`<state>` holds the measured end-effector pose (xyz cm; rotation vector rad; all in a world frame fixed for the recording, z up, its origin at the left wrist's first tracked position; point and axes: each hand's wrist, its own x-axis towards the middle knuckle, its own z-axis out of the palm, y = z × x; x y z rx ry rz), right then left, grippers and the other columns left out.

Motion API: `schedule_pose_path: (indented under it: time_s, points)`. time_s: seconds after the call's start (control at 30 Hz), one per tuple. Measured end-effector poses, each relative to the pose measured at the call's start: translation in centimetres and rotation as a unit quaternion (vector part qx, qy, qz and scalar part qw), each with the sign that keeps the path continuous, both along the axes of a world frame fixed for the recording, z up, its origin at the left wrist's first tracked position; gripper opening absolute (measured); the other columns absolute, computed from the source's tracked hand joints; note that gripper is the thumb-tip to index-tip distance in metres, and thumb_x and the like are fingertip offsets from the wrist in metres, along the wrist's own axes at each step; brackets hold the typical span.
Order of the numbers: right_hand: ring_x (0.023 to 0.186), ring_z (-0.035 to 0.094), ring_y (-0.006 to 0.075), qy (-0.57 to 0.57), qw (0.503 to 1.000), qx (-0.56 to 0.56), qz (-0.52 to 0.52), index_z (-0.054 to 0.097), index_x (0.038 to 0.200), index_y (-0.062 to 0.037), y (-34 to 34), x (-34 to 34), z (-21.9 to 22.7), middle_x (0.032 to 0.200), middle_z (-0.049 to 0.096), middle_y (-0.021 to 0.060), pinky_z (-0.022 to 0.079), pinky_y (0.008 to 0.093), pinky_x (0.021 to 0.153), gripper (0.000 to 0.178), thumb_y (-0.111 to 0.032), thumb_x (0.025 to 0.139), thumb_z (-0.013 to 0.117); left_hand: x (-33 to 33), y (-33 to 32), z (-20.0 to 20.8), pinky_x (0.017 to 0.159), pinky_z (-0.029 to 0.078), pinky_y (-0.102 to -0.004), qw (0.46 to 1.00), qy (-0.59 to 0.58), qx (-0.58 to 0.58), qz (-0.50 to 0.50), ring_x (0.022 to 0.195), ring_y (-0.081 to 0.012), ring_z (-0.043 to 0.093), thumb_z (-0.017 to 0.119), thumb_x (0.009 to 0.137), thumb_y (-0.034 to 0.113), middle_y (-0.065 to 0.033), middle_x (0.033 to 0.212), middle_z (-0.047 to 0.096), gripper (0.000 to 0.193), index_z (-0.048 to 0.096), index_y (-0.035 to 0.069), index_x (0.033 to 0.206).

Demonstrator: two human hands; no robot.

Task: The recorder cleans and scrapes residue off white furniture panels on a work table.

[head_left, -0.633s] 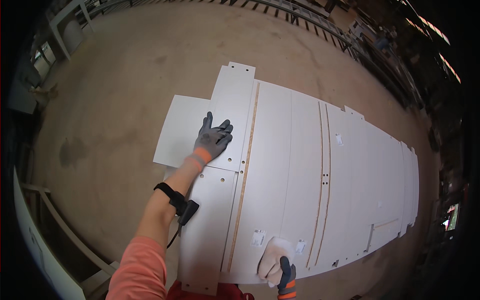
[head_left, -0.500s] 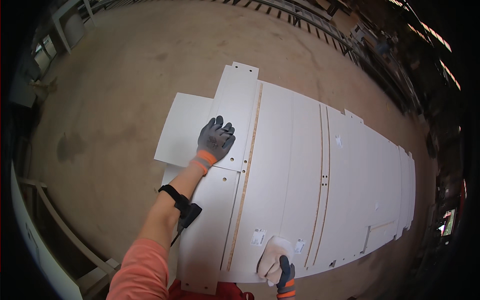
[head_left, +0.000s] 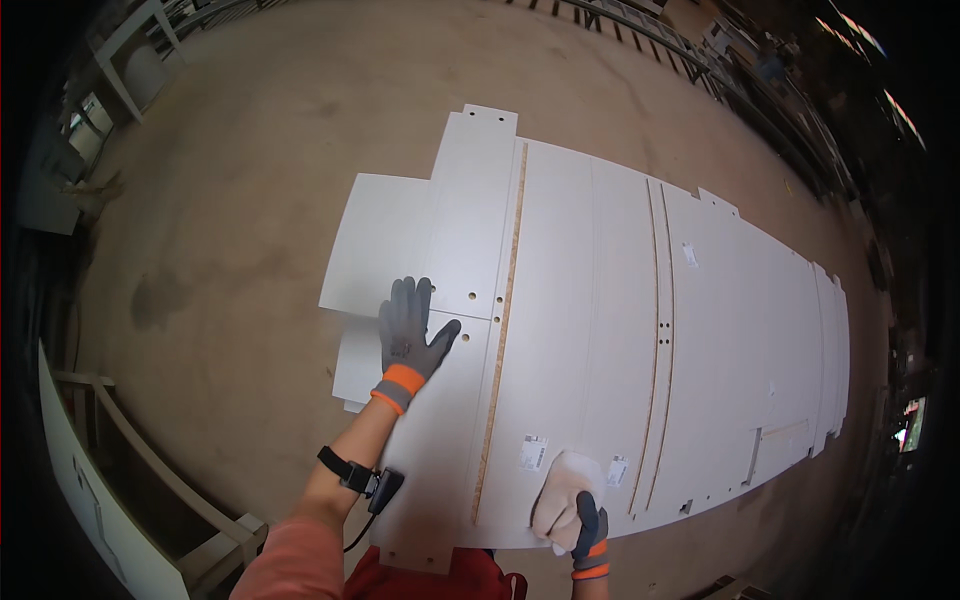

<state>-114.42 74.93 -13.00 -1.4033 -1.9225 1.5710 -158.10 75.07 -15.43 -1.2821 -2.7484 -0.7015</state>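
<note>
White panels with drilled holes and bare chipboard grooves lie flat before me. My left hand [head_left: 408,335], in a grey glove with an orange cuff, rests open with its thumb spread, across the seam between a far narrow panel [head_left: 475,205] and a near one [head_left: 430,450]. Low in the view, my right hand [head_left: 591,528], gloved alike, grips a bunched pale pink cloth [head_left: 572,480]. That cloth touches the wide grooved panel [head_left: 575,320] near its front edge, between two paper labels. Part of the right hand's fingers is hidden by the cloth.
Another white panel [head_left: 375,245] sticks out at the left of the stack. A beige frame [head_left: 165,475] with a white board [head_left: 95,490] stands at the lower left. Roller conveyors [head_left: 690,65] run along the far right, and concrete floor [head_left: 240,200] surrounds the panels.
My left hand has slid back toward me from the far narrow panel to the seam, its fingers now straighter. The right hand keeps hold of the cloth. The whole view has shifted slightly.
</note>
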Motion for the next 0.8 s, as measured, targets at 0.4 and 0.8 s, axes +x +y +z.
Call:
schedule_pose_path:
  time_s: [0.4,0.8]
  points:
    - [0.101,0.063,0.0221,0.061,0.965,-0.169,-0.190,0.060,0.121,0.0056,-0.2,-2.8,1.4,0.109,0.068,0.0135,0.050,0.0353,0.090,0.047,-0.034,0.096,0.056,0.0,0.0,-2.0,0.105,0.028,-0.0548,0.995,0.063,-0.010,-0.081,0.138,-0.0403,0.031,0.061,0.090,0.035,-0.0229,0.142,0.042,0.051,0.052,0.012,0.134]
    - [0.118,0.056,0.0229,0.327,0.851,-0.312,-0.268,0.041,0.142,0.0021,-5.5,7.1,2.9,0.131,0.056,0.0134,0.046,0.0364,0.102,0.053,-0.033,0.102,0.047,5.1,-8.8,7.6,0.108,0.036,-0.0411,0.959,-0.158,0.187,-0.140,0.125,-0.0303,0.052,0.055,0.095,0.019,-0.0135,0.132,0.059,0.037,0.058,0.002,0.128]
